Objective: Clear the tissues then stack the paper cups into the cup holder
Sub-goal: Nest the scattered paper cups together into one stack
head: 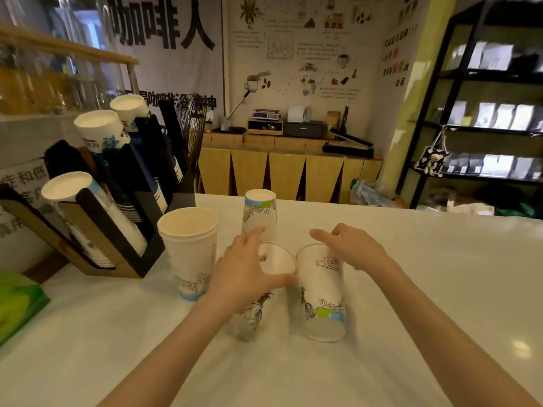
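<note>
The left hand grasps 1 tilted cup; the right hand, fingers released, touches another cup.

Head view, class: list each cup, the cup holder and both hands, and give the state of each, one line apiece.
Left cup: upright, mouth up, untouched.
Far cup: upside down, standing free.
Middle cup: mouth up, tilted, gripped by the left hand.
Right cup: mouth up, right hand on its rim, grip unclear.
Cup holder: slots loaded with stacked cups.
Green tissue pack: lying at the counter's left edge.
</note>
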`<state>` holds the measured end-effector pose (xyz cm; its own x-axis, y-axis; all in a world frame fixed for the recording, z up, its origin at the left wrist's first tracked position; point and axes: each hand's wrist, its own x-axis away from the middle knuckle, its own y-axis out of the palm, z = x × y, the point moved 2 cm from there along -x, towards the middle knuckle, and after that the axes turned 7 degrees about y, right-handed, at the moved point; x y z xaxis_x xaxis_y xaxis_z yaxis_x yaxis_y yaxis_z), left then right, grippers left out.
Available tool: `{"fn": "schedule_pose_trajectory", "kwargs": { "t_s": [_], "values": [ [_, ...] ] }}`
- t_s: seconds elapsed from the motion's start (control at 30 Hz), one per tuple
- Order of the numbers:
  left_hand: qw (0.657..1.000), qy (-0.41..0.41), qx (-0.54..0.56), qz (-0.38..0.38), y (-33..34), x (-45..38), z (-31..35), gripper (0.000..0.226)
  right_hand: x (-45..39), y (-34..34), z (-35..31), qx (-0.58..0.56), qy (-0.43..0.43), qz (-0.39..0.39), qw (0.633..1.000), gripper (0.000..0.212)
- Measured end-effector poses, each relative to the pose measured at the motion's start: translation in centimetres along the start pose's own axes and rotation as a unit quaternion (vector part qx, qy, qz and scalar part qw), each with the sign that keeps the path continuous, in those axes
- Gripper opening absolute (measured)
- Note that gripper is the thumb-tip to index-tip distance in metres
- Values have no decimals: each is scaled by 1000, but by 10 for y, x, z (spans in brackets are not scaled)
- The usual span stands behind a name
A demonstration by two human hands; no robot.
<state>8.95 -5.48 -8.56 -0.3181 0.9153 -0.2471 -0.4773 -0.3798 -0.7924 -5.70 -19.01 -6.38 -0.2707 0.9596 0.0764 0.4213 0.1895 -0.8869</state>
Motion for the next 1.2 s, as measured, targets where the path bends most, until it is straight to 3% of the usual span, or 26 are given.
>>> {"fn": "schedule_pose_trajectory", "kwargs": {
  "t_s": [0.1,0.2,0.33,0.47,0.6,0.73,0.9,0.97,1.07,1.2],
  "values": [
    [996,-46,-51,-60,10,-1,-7,106,-1,8,3,0,38,-48,998,89],
    [993,-70,-31,-84,12,-1,-8,100,-1,13,2,-57,59,-104,991,83],
    [994,-72,6,-77,6,-1,-6,94,-8,14,4,-119,59,-142,981,72],
    [993,-53,89,-62,-17,-3,6,95,-16,9,7,-139,43,-148,978,74],
    [978,15,209,2,-57,-6,23,98,-15,8,6,-139,23,-156,978,69],
    [935,85,311,151,-108,-7,28,115,-11,3,-1,-157,-10,-167,973,61],
    [897,109,308,297,-141,-6,5,121,-1,-11,-26,-208,-95,-154,961,56],
    [891,102,311,314,-142,-6,-9,117,4,-17,-41,-231,-128,-150,953,50],
    [912,79,262,306,-134,-5,-30,98,12,-26,-65,-257,-173,-139,941,42],
    [940,43,233,245,-114,-3,-55,84,23,-46,-97,-322,-234,-95,913,27]
  ]
}}
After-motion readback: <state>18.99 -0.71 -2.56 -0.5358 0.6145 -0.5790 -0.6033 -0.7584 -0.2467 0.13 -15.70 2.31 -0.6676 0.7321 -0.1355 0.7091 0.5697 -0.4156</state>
